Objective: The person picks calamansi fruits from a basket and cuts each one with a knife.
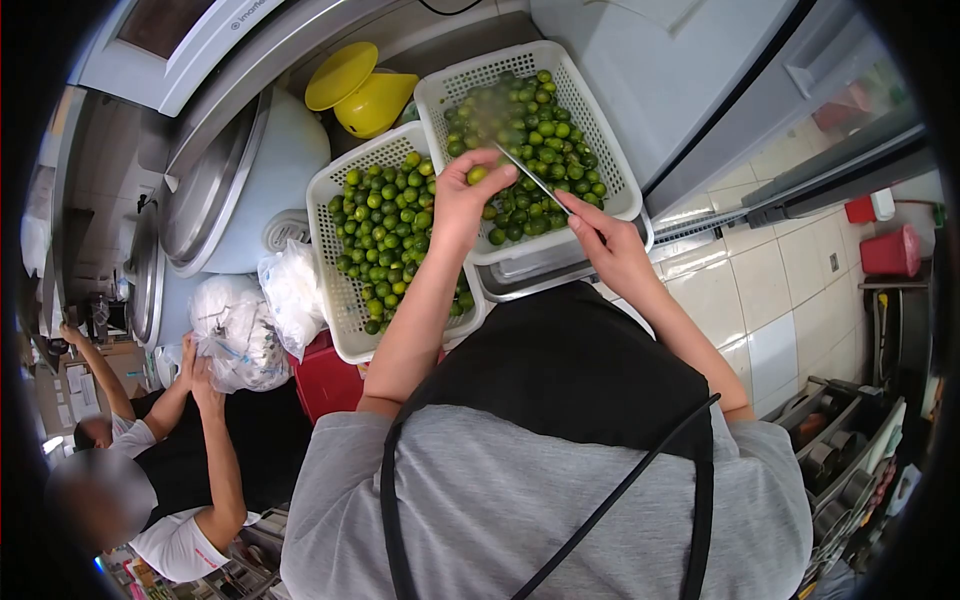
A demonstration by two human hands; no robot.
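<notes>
1. At the lower left of the frame, a co-worker's hands (197, 372) grip a white plastic bag (235, 345), well apart from the fruit work.
2. Just left of centre, the left basket (352, 325) holds a deep pile of small green limes (385, 225); those on top look whole.
3. Near the centre, above the gap between the baskets, the person's left hand (468, 190) is closed narrowly, thumb and fingers pinching one yellowish-green lime (476, 174). Whether that lime has been cut yet cannot be told.
4. Right of it, the knife (535, 178) slants from upper left to lower right, its tip end close to the left thumb. Blade and lime look near each other; contact is not clear.
5. Under the knife, the right basket (590, 110), set against a metal tray (540, 280), holds many more limes, part of the pile blurred.
6. Right of centre, the person's right hand (600, 235) is wrapped around the knife's handle end, with the fingers bunched.
7. As for progress, I judge the work to be midway: a single lime is in hand and both baskets are well filled. Which basket holds finished fruit, and how many are left, the view does not settle.
</notes>
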